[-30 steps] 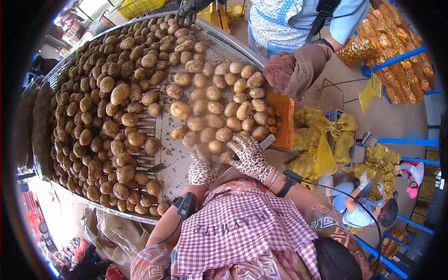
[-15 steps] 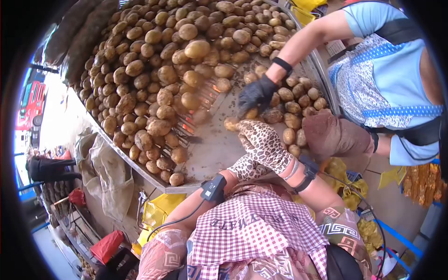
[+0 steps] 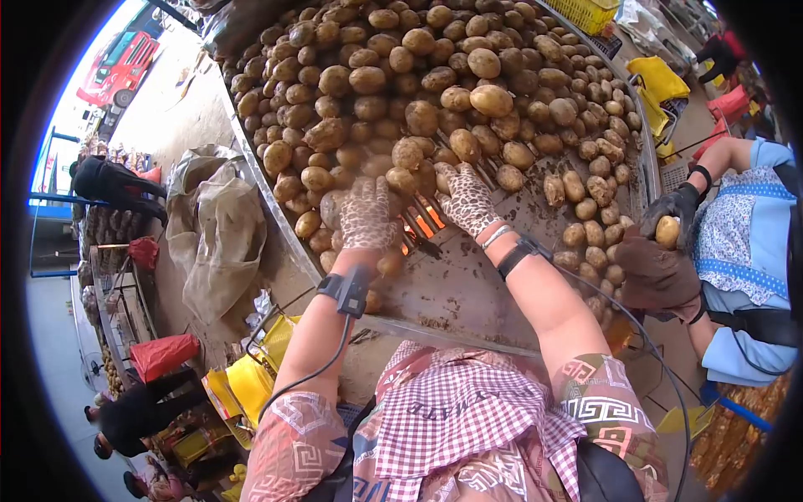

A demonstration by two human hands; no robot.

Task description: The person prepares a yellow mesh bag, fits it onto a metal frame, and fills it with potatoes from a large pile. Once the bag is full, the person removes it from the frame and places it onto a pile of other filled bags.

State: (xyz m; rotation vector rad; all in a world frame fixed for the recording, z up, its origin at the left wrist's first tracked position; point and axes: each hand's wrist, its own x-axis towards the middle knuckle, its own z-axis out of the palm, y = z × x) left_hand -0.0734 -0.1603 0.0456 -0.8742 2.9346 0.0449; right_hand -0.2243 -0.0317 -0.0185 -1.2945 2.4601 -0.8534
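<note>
Far out at 10 o'clock I have a red truck (image 3: 120,69), with a pale sack (image 3: 213,230) on the floor at 9. My left hand (image 3: 366,215), spotted-gloved and blurred, lies at 11 o'clock against the near edge of the potatoes (image 3: 438,79), whose heap fills 12 o'clock. I can't tell whether it grips one. Orange shows through the slots (image 3: 424,224) between my hands. At 2 o'clock my right hand (image 3: 468,199) is palm down, fingers long and loose beside the heap; its underside is hidden, so I can't tell its grip. Bare table (image 3: 468,293) spreads below it. At 3 o'clock a co-worker's black-gloved hand (image 3: 674,205) holds one potato (image 3: 667,233).
</note>
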